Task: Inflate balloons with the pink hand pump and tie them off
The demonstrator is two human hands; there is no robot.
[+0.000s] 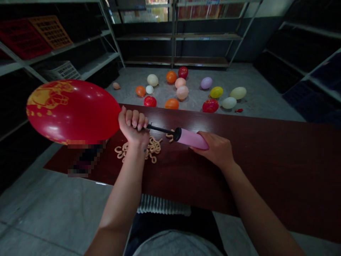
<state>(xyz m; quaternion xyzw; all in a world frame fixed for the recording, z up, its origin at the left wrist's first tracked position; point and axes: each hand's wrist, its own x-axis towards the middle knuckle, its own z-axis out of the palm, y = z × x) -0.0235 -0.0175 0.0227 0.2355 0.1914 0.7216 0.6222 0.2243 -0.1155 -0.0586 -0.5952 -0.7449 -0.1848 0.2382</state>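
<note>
My left hand (133, 128) is closed around the neck of a large inflated red balloon (73, 112) with a gold print, pinching it onto the black nozzle (160, 129) of a hand pump. My right hand (213, 149) grips the pink barrel of that pump (191, 138), holding it level above the table. Under the nozzle, a heap of curled tan rubber pieces (151, 149) lies on the dark red wooden table (186, 177). The balloon's neck is hidden inside my left fist.
Several inflated balloons (182, 92) in mixed colours lie on the grey floor beyond the table. Metal shelving (173, 35) stands behind them and along both sides, with crates (50, 32) at upper left. A pixelated patch (85, 160) covers part of the table at left.
</note>
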